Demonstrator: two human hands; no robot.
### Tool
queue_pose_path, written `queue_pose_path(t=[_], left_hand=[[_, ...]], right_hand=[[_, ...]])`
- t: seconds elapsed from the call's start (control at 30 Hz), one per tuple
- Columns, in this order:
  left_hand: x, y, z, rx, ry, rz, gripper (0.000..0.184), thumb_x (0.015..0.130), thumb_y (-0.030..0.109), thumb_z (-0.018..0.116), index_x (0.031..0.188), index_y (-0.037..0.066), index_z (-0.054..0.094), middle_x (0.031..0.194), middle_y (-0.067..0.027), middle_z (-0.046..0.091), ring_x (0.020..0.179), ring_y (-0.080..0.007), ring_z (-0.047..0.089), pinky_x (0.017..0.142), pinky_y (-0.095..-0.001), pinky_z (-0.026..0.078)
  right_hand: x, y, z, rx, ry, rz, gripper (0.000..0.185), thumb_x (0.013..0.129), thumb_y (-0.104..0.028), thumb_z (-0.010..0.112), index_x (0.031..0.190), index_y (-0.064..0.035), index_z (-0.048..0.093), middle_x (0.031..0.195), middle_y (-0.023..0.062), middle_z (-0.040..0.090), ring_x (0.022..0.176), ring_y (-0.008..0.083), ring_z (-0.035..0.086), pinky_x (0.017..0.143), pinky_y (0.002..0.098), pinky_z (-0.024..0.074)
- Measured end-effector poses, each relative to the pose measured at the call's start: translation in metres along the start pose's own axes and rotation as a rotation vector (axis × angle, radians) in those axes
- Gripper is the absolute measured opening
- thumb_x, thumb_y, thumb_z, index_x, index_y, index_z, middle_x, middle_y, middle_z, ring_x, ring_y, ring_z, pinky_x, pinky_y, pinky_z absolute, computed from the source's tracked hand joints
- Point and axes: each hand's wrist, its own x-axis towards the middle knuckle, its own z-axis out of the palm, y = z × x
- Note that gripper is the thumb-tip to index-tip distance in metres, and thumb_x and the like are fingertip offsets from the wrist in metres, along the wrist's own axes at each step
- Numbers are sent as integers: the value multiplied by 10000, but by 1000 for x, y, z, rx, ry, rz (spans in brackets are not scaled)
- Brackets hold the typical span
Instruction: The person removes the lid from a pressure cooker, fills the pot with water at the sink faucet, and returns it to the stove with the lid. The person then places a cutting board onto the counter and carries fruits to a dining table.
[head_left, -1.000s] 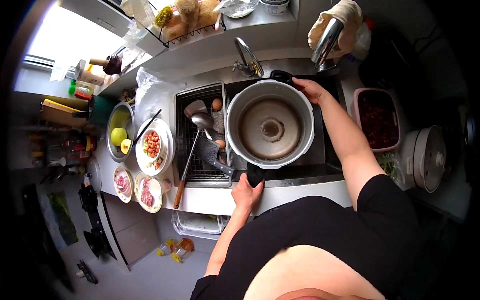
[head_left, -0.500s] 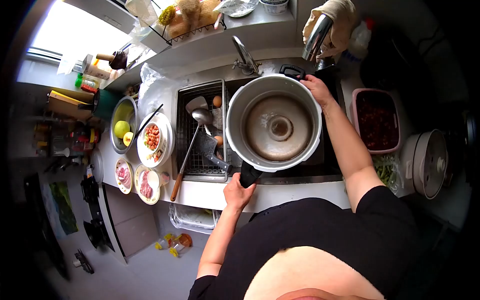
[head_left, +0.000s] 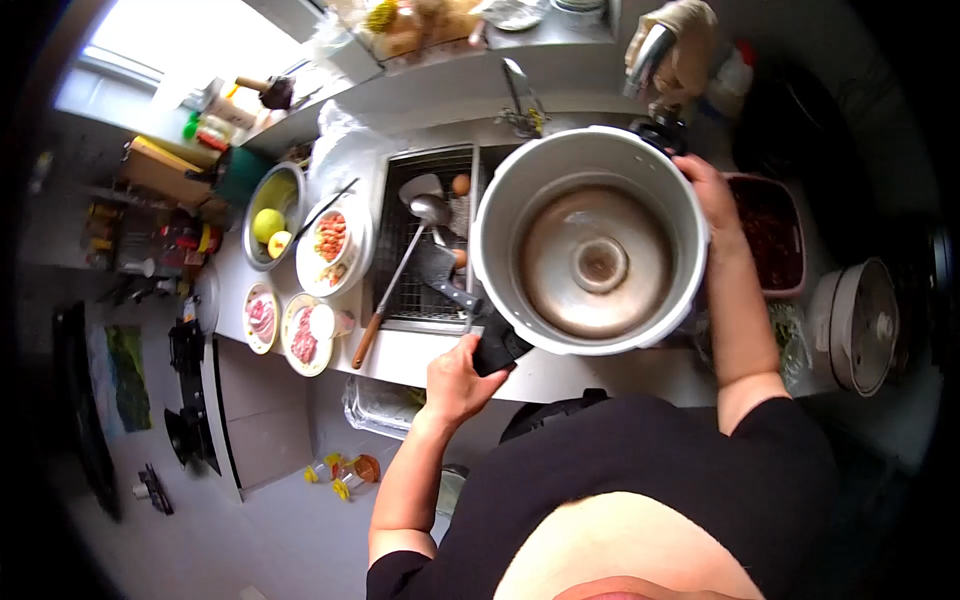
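Left hand (head_left: 458, 380) gripping the near handle (head_left: 498, 345) of the pot (head_left: 595, 260), right hand (head_left: 712, 200) its far handle (head_left: 658, 132), pot raised higher than before, right of the rack (head_left: 410, 303), ladle (head_left: 430, 209) and cleaver (head_left: 436, 267) across it, meat (head_left: 305, 345) to its left.

The white counter (head_left: 560, 372) carries a metal bowl (head_left: 262, 195) and meat plates (head_left: 262, 346).

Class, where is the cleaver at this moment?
In the head view, the cleaver lies in the wire rack, left of the large metal pot, between the pot and the long-handled ladle's shaft.
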Motion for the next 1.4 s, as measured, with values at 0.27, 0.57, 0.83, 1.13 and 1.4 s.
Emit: queue_pose_path(t=[0.27,0.57,0.83,1.13,1.4], left_hand=[[-47,-8,-46,42,-56,79,383,648,306,719,865,32,562,715,-144,600,670,-300,612,607,-369,481],[-153,-71,-115,-5,17,51,436,637,300,709,932,24,547,779,-137,613,728,-299,613,638,-359,488],[-294,-197,-235,160,253,76,424,648,347,719,870,24,558,751,-141,606,684,-299,615,602,-362,491],[-434,-343,-367,157,397,-252,378,659,365,687,755,21,565,670,-161,608,656,-328,610,600,-397,479],[-477,-502,-446,213,526,-600,346,628,338,713,763,46,585,623,-137,605,606,-310,605,584,-396,476]], right_hand=[[-90,-40,49,285,-190,103,235,838,-152,467,937,10,606,826,128,641,717,185,618,675,282,523],[-200,-38,162,186,-479,73,275,843,-205,442,976,0,568,930,159,625,825,241,617,758,317,503],[-351,32,346,-42,-515,-115,347,853,-336,480,943,-19,590,873,123,624,759,156,594,657,293,490],[-364,159,564,-121,-655,-7,247,725,-222,558,861,-19,600,725,104,595,617,190,548,622,287,453],[-380,286,804,-263,-870,99,262,709,-244,610,889,-59,569,878,86,566,860,201,507,850,327,349]])
